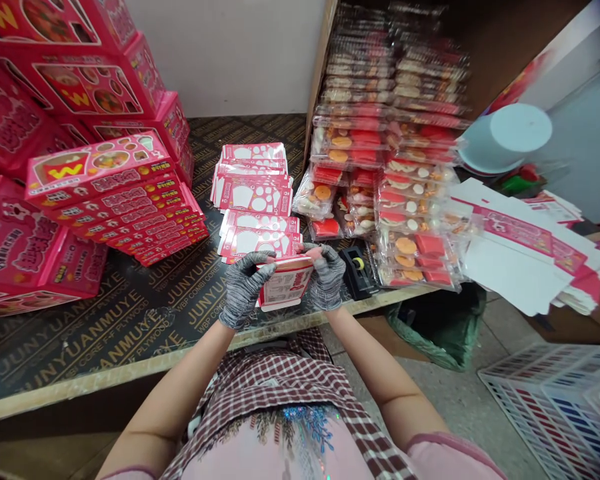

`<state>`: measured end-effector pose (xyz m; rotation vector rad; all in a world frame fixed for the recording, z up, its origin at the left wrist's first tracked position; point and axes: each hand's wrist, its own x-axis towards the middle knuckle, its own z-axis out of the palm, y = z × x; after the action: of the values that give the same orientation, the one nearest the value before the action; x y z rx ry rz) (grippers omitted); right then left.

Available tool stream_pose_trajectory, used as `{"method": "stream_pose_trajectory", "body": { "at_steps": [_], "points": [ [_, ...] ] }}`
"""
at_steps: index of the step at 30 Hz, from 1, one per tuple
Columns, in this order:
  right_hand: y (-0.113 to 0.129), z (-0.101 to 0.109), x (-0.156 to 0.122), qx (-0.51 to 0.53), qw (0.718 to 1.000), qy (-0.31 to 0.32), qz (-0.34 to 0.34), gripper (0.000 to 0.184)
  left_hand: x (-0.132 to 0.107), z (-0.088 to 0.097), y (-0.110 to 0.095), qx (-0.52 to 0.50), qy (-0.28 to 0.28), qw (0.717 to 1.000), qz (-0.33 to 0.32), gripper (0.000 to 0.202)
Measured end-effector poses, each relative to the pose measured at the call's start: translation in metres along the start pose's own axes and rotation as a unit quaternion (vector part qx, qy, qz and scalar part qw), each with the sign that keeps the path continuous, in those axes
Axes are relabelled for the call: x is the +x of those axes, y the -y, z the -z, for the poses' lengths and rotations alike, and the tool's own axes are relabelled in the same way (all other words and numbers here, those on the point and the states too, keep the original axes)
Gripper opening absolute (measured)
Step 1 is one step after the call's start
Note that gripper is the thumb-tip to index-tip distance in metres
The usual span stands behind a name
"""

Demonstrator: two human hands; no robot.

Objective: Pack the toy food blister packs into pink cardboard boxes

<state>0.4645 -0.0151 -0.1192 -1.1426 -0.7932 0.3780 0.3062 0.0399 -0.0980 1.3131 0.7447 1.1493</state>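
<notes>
Both of my hands wear grey knitted gloves with bare fingertips showing on the right. Between them I hold a small pink-and-white cardboard box [286, 283], tilted up near the table's front edge. My left hand [247, 287] is closed on its left side, thumb along the top edge. My right hand [327, 277] pinches its upper right corner. A white flap sticks out at the box's lower end. Just beyond my hands lie stacks of flat pink box blanks [256, 197] with white cut-out shapes. A black tape dispenser [356, 272] sits right of my right hand.
Finished pink boxes [130, 200] are piled on the left, with larger pink cartons [80, 87] behind. Clear-wrapped packs of toy food [405, 200] are stacked on the right. White cardboard sheets [510, 260], a green-lined bin [437, 327] and a white plastic crate [555, 407] stand farther right.
</notes>
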Motion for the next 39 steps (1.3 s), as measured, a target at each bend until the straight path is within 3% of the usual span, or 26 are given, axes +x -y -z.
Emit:
{"method": "stream_pose_trajectory", "body": {
  "at_steps": [5, 8, 11, 13, 17, 19, 21, 23, 26, 29, 32, 35, 39],
  "points": [
    [0.002, 0.013, 0.011, -0.101, 0.994, 0.043, 0.021, 0.013, 0.007, 0.007, 0.0, 0.117, 0.04, 0.991, -0.047, 0.019],
    [-0.001, 0.025, 0.012, -0.104, 0.991, 0.079, 0.018, 0.012, 0.007, 0.019, 0.007, 0.181, 0.086, 0.967, -0.154, 0.012],
    [-0.006, 0.036, 0.005, -0.108, 0.984, 0.133, 0.049, 0.013, 0.008, 0.031, 0.013, 0.265, 0.106, 0.906, -0.313, 0.006],
    [-0.007, 0.04, -0.002, -0.126, 0.976, 0.157, 0.088, 0.013, 0.011, 0.031, 0.012, 0.335, 0.116, 0.856, -0.377, 0.006],
    [-0.002, 0.051, -0.01, -0.182, 0.957, 0.187, 0.128, 0.018, 0.013, 0.006, 0.002, 0.489, 0.189, 0.763, -0.378, 0.023],
    [-0.002, 0.073, -0.008, -0.22, 0.954, 0.149, 0.136, 0.027, 0.012, -0.007, -0.003, 0.555, 0.229, 0.722, -0.343, 0.033],
    [-0.005, 0.109, -0.003, -0.294, 0.948, 0.049, 0.115, 0.032, 0.012, -0.012, -0.006, 0.602, 0.251, 0.691, -0.312, 0.044],
    [-0.013, 0.154, 0.001, -0.392, 0.917, -0.048, 0.054, 0.03, 0.013, -0.01, -0.008, 0.627, 0.265, 0.664, -0.309, 0.052],
    [-0.027, 0.211, 0.004, -0.473, 0.878, -0.061, -0.032, 0.019, 0.018, -0.004, -0.008, 0.636, 0.279, 0.634, -0.34, 0.059],
    [-0.041, 0.233, 0.003, -0.473, 0.878, -0.004, -0.081, 0.012, 0.021, -0.003, -0.008, 0.636, 0.278, 0.626, -0.355, 0.059],
    [-0.05, 0.23, 0.006, -0.462, 0.88, 0.031, -0.105, 0.013, 0.02, -0.005, -0.011, 0.632, 0.275, 0.632, -0.355, 0.057],
    [-0.054, 0.223, 0.01, -0.443, 0.89, 0.021, -0.107, 0.017, 0.017, -0.007, -0.01, 0.617, 0.268, 0.655, -0.345, 0.058],
    [-0.054, 0.226, 0.004, -0.397, 0.91, -0.039, -0.112, 0.021, 0.017, -0.004, -0.003, 0.596, 0.254, 0.697, -0.306, 0.048]
  ]
}}
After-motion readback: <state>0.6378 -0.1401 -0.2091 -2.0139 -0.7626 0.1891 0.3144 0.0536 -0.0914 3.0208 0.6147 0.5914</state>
